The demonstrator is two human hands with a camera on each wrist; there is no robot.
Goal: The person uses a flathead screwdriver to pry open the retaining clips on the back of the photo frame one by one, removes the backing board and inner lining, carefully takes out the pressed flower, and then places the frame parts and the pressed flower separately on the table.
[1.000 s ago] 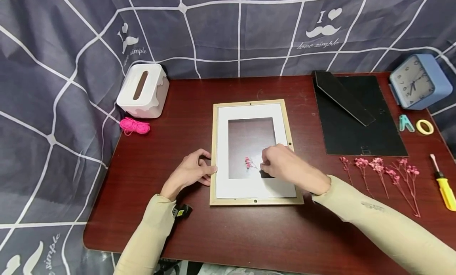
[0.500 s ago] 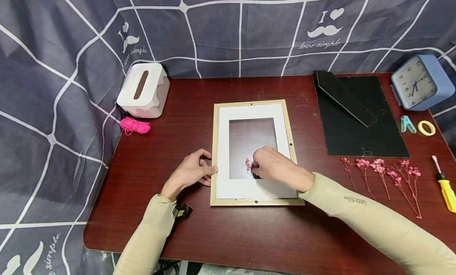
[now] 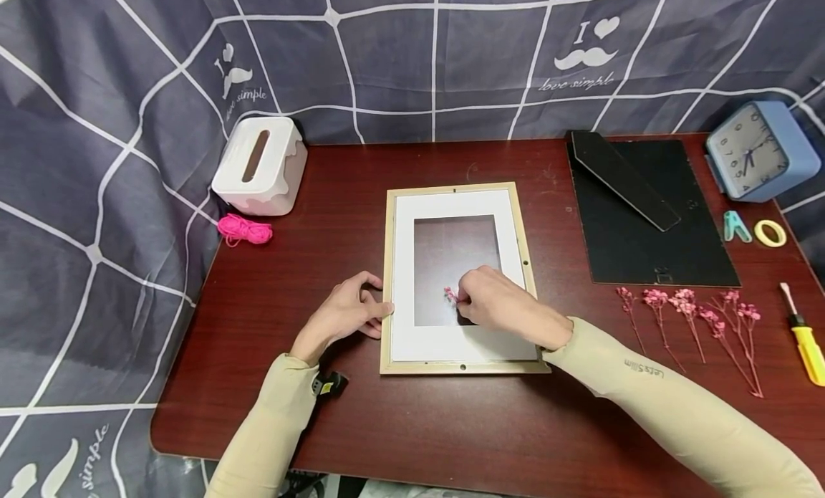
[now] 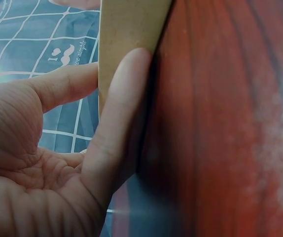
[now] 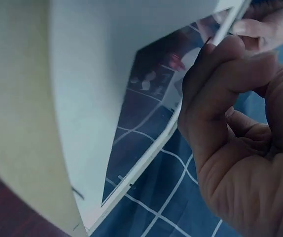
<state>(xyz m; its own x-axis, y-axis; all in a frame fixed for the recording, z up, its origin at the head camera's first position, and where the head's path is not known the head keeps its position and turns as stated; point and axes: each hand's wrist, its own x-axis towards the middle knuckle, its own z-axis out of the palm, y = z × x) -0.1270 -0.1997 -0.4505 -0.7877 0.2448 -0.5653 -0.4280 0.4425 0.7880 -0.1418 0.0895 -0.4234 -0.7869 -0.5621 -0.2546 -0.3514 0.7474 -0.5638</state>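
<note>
Lying flat mid-surface: wooden picture frame with white mat, glass window showing in the mat opening.
Right hand over lower right of the window, fingers curled, pinching a small pink flower sprig just above the glass; blossom end pointing left, stem hidden under the fingers. Right wrist view: fingertips pressed together on something thin; sprig itself not clearly made out there.
Left hand resting on the surface against the frame's left edge, fingers loosely curled, tips touching the wood. Left wrist view: one finger laid along the frame edge, thumb apart; nothing gripped.
Right of frame: black backing board with its stand flap raised. Below it, row of pink dried flower sprigs lying loose, well apart from the frame.
Far right: blue clock, small clip, roll of tape, yellow-handled screwdriver.
Back left: white tissue box; just in front of it, bundle of pink string.
Behind the surface: grey checked cloth backdrop.
</note>
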